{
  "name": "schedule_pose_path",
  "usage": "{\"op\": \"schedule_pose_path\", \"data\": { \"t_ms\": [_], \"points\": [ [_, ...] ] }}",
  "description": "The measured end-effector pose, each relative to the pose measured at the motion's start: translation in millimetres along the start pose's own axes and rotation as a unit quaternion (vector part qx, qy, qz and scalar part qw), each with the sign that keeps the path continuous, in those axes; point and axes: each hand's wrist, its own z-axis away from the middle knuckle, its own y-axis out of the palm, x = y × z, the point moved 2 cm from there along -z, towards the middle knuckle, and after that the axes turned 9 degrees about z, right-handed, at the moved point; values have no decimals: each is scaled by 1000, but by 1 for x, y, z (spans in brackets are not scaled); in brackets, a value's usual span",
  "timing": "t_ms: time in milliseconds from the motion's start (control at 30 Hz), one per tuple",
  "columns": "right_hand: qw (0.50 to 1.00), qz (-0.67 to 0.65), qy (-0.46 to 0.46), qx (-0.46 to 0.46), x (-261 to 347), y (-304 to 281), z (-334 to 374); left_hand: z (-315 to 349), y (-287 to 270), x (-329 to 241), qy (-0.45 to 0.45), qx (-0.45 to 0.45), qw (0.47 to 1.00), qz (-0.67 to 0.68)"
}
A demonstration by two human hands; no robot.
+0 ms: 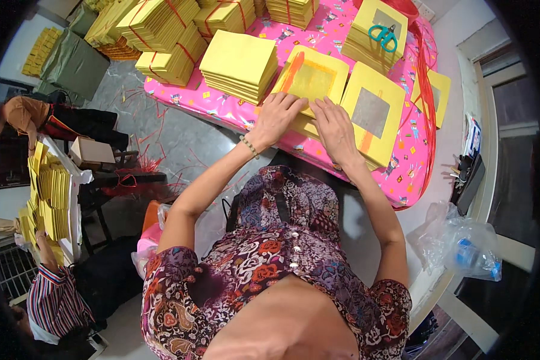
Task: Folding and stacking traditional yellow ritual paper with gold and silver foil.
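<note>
In front of me on the table lies a sheet of yellow joss paper (310,75) with a gold square edged in orange. Along its near edge, my left hand (276,119) bends its fingers over the paper from the left. My right hand (336,128) does likewise beside it, fingertips close to the left ones. Both sets of fingers are pressed together on that edge; the thumbs are mostly hidden. To the right is a stack of yellow sheets with silver-grey squares (373,113). At the left stands a pile of folded yellow paper (239,59).
A pink patterned cloth (192,101) covers the table. Teal-handled scissors (383,38) rest on another stack, near red strings (427,114). Tied yellow bundles (162,27) stand at the back left. Two other people work at the left beside more yellow paper (53,201). A plastic bag (462,246) is at the right.
</note>
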Motion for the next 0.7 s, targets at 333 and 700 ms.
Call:
{"op": "schedule_pose_path", "data": {
  "t_ms": [333, 700],
  "points": [
    [999, -25, 27, -4, 0, -3, -3, -1, -2, -1, -3, 8, 1000, -1],
    [988, -124, 76, 48, -6, -23, -18, -6, -7, 3, -36, 82, 995, -32]
  ]
}}
